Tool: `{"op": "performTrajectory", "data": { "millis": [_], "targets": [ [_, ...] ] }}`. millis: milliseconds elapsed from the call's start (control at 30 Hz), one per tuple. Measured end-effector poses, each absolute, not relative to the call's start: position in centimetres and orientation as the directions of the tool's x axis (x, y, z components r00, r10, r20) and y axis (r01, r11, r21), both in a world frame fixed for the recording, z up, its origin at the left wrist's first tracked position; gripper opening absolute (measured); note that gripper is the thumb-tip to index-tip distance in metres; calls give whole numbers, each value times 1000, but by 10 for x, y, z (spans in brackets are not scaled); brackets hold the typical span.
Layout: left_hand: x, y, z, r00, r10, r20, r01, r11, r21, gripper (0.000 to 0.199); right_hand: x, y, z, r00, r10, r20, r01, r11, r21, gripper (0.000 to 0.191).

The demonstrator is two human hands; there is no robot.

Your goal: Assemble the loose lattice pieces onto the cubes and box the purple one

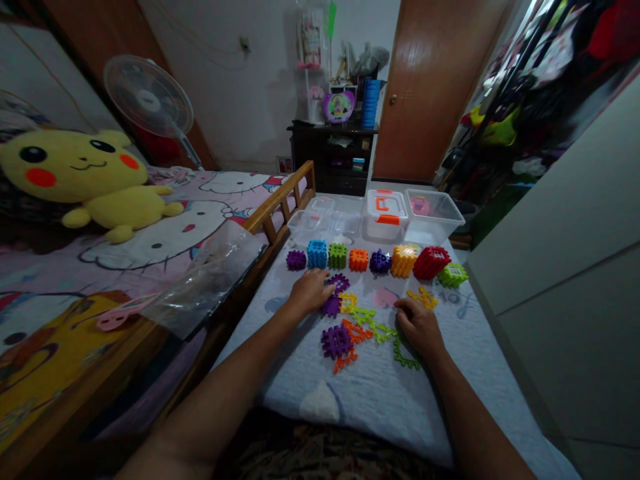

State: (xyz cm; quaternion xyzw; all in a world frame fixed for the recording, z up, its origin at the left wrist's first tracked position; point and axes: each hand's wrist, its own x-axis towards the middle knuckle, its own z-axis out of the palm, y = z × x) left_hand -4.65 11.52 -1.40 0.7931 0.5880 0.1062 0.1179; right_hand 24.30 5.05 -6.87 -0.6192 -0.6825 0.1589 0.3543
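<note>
Eight plastic cubes; two hands; one white box; one fan; one stuffed toy; one door.

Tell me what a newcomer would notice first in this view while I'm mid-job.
The big yellow Pikachu plush on the bed at left grabs the eye first. Next comes the row of bright block cubes at centre, with clear boxes behind it. Below the row, the left hand and right hand sit among loose flat pieces.
</note>
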Motion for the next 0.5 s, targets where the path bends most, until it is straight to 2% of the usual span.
{"op": "performTrajectory", "data": {
  "millis": [100,233,333,500],
  "targets": [
    [-36,124,-19,203,979,-25,938,-187,292,32,242,50,-67,17,958,285,726,184,-662,23],
    [-32,133,-29,148,987,-59,901,-111,418,29,242,49,-66,18,958,285,728,183,-661,24],
    [-32,137,-29,138,989,-43,881,-103,463,32,243,50,-66,20,958,285,724,183,-666,24],
    [-39,130,-14,164,986,11,829,-144,540,9,243,49,-66,11,958,288,730,189,-657,25]
  ]
}}
